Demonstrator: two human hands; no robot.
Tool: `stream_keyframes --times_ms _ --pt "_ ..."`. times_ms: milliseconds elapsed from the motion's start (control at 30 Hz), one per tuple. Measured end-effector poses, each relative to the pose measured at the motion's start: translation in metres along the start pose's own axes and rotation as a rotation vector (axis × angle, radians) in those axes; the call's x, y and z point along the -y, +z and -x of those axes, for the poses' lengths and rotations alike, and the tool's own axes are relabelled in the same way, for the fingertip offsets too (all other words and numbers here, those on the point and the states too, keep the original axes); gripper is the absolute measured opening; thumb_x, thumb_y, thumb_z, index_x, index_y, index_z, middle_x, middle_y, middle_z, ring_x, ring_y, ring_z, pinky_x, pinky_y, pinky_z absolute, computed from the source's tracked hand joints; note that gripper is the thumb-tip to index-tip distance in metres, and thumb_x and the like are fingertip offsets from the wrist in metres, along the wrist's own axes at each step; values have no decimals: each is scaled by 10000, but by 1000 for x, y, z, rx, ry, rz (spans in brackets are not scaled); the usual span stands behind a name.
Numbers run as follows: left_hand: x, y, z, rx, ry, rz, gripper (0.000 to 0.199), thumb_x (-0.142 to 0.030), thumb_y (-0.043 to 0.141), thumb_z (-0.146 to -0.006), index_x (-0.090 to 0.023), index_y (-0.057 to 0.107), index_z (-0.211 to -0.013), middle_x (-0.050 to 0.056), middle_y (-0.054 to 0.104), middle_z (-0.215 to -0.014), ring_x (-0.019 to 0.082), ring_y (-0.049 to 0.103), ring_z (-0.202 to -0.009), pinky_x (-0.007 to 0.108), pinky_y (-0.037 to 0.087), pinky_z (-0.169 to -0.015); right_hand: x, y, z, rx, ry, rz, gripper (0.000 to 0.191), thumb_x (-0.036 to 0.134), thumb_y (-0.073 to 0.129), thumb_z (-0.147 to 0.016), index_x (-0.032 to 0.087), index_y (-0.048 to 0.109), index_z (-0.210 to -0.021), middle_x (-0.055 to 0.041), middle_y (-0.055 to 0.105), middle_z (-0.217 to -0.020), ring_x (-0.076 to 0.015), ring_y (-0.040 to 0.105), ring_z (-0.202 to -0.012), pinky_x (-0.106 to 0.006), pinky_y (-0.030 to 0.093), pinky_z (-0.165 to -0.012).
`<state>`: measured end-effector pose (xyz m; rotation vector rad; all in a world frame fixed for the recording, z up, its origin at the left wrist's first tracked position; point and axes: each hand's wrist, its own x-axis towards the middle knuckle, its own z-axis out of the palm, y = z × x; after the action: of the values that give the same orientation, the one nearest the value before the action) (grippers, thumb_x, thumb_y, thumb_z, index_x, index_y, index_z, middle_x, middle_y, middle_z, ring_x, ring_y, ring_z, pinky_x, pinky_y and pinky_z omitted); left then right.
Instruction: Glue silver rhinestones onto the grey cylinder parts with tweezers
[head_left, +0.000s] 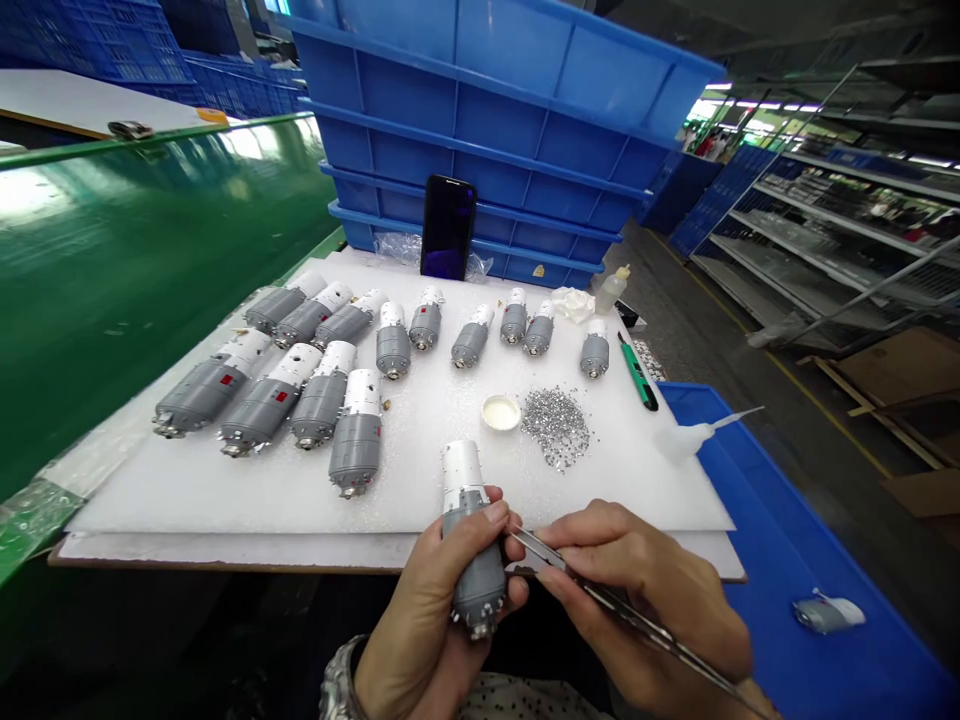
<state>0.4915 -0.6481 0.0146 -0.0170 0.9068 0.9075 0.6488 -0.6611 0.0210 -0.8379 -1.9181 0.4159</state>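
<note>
My left hand (442,590) is wrapped around a grey and white model spacecraft (480,580), its white end pointing away from me. In my right hand (645,590) is a pair of metal tweezers (630,612), pinched between thumb and fingers. The tweezer tips are by my left fingertips at the model's right side; whether they grip a part is too small to tell. Just beyond lie a small white cup (500,412) with pale contents and a pile of tiny silvery parts (556,425).
Several similar models (356,435) stand or lie on the white foam board (420,500). A phone (448,228) leans on stacked blue crates (510,120). At right are a green-handled knife (637,372), a nozzle bottle (686,438), a dropper bottle (613,289) and a blue bin (795,540) holding one model.
</note>
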Motion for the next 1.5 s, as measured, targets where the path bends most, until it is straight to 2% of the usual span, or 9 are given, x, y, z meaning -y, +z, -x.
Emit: stream_keyframes --times_ms 167,300,433,600,767,833,967,1067,1500 --pt "1 8 5 -198 -24 97 71 -70 691 -822 -115 739 -798 58 684 -716 108 622 -545 198 553 -467 -3 5 7 36 -9 23 290 -50 641 -812 140 617 -1030 -89 723 -953 -145 704 -879 -217 604 -789" --pt "5 11 7 -241 -4 92 42 -81 714 -809 -113 738 -795 65 703 -774 125 654 -605 211 573 -496 -5 7 10 29 -40 53 289 -42 627 -824 145 609 -1043 -96 719 -975 -150 695 -847 -241 611 -738" --pt "9 9 7 -184 69 30 55 -108 720 -810 -135 719 -858 48 704 -757 124 647 -617 207 573 -532 -3 5 8 29 -28 63 275 -41 605 -833 147 617 -1033 -95 728 -943 -151 695 -820 -245 611 -714" --pt "12 2 5 -44 231 -169 242 -219 775 -785 -170 646 -984 -16 681 -677 96 601 -558 188 541 -578 -1 -3 2 85 -13 36 273 -39 577 -854 181 600 -1015 -48 722 -795 -163 703 -809 -244 610 -706" --pt "12 -5 1 -29 336 -294 411 -306 829 -719 -175 591 -1028 -26 672 -643 116 610 -534 212 525 -563 0 -6 -2 144 14 35 226 -5 562 -874 197 605 -965 -59 725 -815 -166 698 -762 -254 606 -663" --pt "10 -6 1 -10 325 -290 408 -309 810 -738 -176 571 -1042 -19 673 -645 124 611 -535 222 530 -565 1 -5 -3 123 9 17 240 -25 582 -852 185 609 -964 -54 730 -802 -161 704 -775 -236 607 -686" --pt "5 -6 2 22 141 -173 350 -275 781 -752 -153 598 -1025 -21 639 -621 107 577 -498 201 513 -521 4 -3 -6 50 11 -8 293 -63 625 -804 168 620 -984 -52 751 -822 -147 718 -805 -195 605 -722" --pt "4 -6 3 1 57 -102 284 -248 775 -752 -144 639 -978 -19 620 -605 95 564 -476 182 498 -488 4 -2 -7 22 33 -34 293 -57 620 -813 181 621 -984 -48 754 -821 -157 726 -803 -217 614 -696" --pt "4 -8 4 22 117 -157 297 -215 729 -804 -152 591 -1060 -10 658 -631 95 587 -488 173 514 -501 -5 1 -1 24 221 -173 164 38 650 -873 193 609 -907 -36 727 -859 -135 704 -796 -224 574 -682"
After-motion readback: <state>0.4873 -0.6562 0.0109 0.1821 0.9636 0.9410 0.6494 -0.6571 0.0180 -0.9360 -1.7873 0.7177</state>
